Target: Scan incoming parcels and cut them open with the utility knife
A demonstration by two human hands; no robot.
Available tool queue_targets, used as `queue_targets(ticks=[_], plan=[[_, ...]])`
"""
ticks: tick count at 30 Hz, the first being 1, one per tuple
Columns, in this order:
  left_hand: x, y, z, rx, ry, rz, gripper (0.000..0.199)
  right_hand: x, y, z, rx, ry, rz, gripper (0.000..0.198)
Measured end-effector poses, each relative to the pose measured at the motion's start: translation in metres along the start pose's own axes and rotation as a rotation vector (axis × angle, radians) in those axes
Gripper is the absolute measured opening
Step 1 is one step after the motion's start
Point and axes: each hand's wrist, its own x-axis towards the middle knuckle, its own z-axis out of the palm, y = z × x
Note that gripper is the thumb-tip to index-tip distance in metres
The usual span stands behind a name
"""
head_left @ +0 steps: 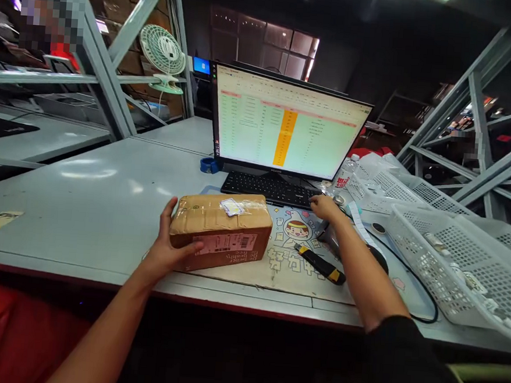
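Note:
A taped brown cardboard box (218,227) stands on the desk mat, with a printed label on its front and a small sticker on top. My left hand (169,238) grips its left end, thumb across the front and fingers on the far side. At the right end of the black keyboard (268,186), my right hand (324,209) touches the keys with a fingertip; its other fingers are partly hidden, and nothing shows in it. A yellow and black utility knife (320,264) lies on the cartoon-printed mat (283,263), between the box and my right forearm.
Behind the keyboard stands a monitor (251,121) showing a spreadsheet. White perforated baskets (435,245) line the right side, near a plastic bottle (345,173) and a black cable (407,278). A blue tape roll (209,165) sits left; a fan (162,51) is clipped to the metal frame.

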Motion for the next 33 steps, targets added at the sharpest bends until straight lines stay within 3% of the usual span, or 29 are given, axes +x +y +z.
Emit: queue_targets(ticks=[2,5,10,16,19,23,27,30,33], plan=[[-0.007,-0.019,0.005,-0.049,-0.031,-0.112,0.132,0.009,-0.012,0.01,-0.001,-0.041,-0.009,0.041],[-0.011,-0.026,0.009,-0.045,-0.063,-0.192,0.113,0.017,-0.02,0.022,-0.018,-0.1,-0.02,0.042],[-0.01,-0.017,0.01,-0.05,-0.03,-0.173,0.105,0.035,-0.03,0.032,-0.096,-0.217,0.001,0.041],[-0.009,-0.025,0.007,-0.063,-0.08,-0.156,0.106,0.047,-0.052,0.029,-0.208,-0.346,0.007,0.035],[-0.01,-0.025,0.007,-0.08,-0.089,-0.138,0.11,0.014,-0.06,0.021,-0.209,-0.363,-0.068,0.036],[-0.011,-0.021,0.007,-0.124,-0.084,-0.116,0.115,-0.079,-0.045,0.027,-0.196,-0.38,-0.147,0.044],[-0.012,-0.016,0.007,-0.157,-0.135,-0.129,0.108,-0.151,-0.013,0.052,-0.127,-0.197,-0.16,0.046],[-0.013,-0.013,0.008,-0.164,-0.227,-0.163,0.102,-0.159,-0.003,0.053,0.142,-0.084,-0.147,0.042],[-0.013,-0.01,0.008,-0.154,-0.273,-0.19,0.093,-0.144,-0.012,0.033,0.629,-0.217,-0.106,0.042]])
